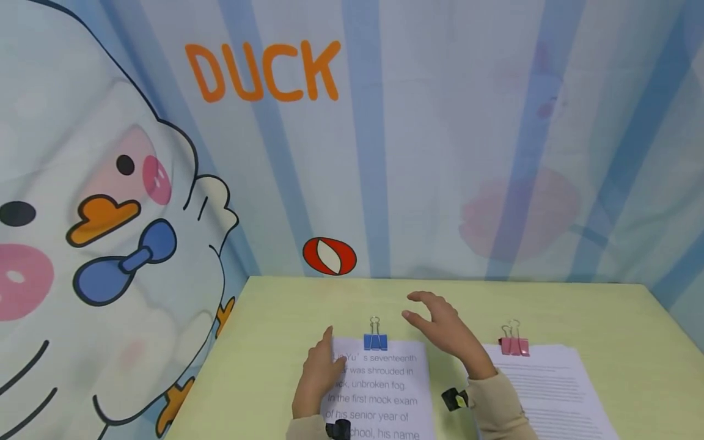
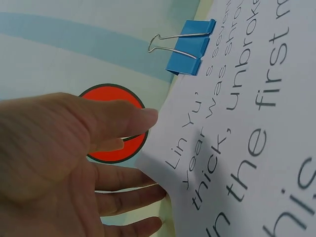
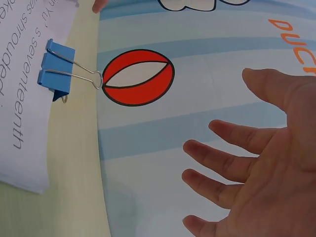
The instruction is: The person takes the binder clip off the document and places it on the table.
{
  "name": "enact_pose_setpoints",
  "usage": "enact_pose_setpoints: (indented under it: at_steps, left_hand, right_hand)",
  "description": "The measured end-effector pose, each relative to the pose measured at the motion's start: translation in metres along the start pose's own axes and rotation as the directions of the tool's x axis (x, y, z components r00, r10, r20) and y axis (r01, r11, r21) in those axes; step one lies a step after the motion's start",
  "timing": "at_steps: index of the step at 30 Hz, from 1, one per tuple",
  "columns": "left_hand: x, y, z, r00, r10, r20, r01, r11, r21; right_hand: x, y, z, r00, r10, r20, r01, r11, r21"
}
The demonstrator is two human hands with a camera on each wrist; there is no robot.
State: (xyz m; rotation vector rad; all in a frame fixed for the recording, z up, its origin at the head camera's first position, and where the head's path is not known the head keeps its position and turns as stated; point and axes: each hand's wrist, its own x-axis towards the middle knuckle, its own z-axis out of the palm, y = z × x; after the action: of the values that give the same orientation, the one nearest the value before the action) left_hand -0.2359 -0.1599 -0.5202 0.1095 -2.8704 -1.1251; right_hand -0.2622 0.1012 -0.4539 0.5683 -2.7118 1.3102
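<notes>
A stack of printed paper (image 1: 379, 385) lies on the table with a blue binder clip (image 1: 376, 341) on the middle of its top edge, wire handles pointing away. My left hand (image 1: 321, 371) is at the stack's upper left corner, fingers extended along the side and thumb over the page. In the left wrist view the left fingertips (image 2: 153, 190) are right at the paper's corner. My right hand (image 1: 444, 327) hovers to the right of the blue clip, fingers spread and relaxed, holding nothing; the right wrist view shows the fingers apart from the clip.
To the right, partly under the right forearm, lies a second paper stack (image 1: 550, 391) with a pink binder clip (image 1: 514, 346) on its top edge. The pale yellow table (image 1: 264, 366) meets a blue striped curtain (image 1: 418, 183) at its back edge; a duck picture covers the left side.
</notes>
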Motion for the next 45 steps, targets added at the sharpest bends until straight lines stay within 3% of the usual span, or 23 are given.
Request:
enact_pose_setpoints:
  at_steps: [8, 17, 30, 38, 45]
  left_hand:
    - [-0.002, -0.003, -0.003, 1.000, 0.006, -0.009, -0.006, 0.999, 0.033]
    - [-0.005, -0.003, 0.004, 0.999, 0.041, 0.001, -0.041, 0.998, 0.052]
    - [0.002, -0.006, 0.000, 0.997, 0.077, 0.006, -0.077, 0.993, 0.086]
    - [0.001, -0.008, 0.005, 0.999, 0.049, 0.007, -0.050, 0.994, 0.101]
    - [0.002, -0.006, 0.004, 0.999, 0.046, 0.003, -0.046, 0.992, 0.119]
  right_hand:
    - [0.009, 0.003, 0.016, 1.000, 0.002, 0.011, -0.002, 0.999, 0.044]
    - [0.003, 0.013, 0.025, 0.999, 0.035, -0.001, -0.035, 0.998, 0.049]
    - [0.021, 0.024, 0.045, 1.000, 0.016, 0.004, -0.017, 0.998, 0.067]
    - [0.020, 0.027, 0.062, 0.995, 0.056, 0.085, -0.062, 0.995, 0.076]
    - [0.021, 0.027, 0.072, 0.993, 0.055, 0.108, -0.063, 0.996, 0.068]
